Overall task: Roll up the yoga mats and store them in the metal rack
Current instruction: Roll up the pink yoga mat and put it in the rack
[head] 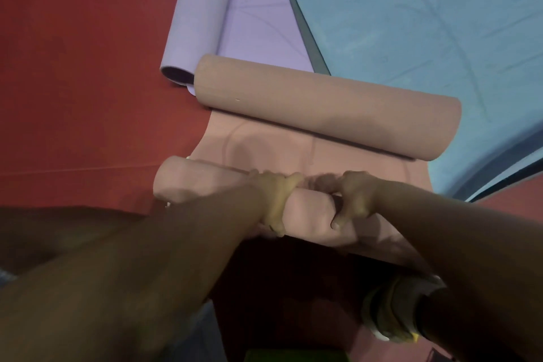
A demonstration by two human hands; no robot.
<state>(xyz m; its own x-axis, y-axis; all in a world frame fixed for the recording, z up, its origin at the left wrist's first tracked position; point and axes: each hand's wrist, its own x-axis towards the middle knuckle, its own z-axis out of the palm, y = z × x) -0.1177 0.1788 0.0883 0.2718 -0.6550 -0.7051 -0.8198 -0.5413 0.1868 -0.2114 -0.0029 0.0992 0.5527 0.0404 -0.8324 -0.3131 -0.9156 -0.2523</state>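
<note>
You are gripping the pink mat [264, 147] at its near roll.
Left hand [274, 200] and right hand [349, 200] are both clasping it, side by side; far end curling too.

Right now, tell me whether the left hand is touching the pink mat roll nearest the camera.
Touching. The head view shows the left hand wrapped over the near pink mat roll, its fingers curled round it, with no gap between them.

Dim, soft picture; forearms shadowed and blurred, edges bent by wide-angle.
</note>
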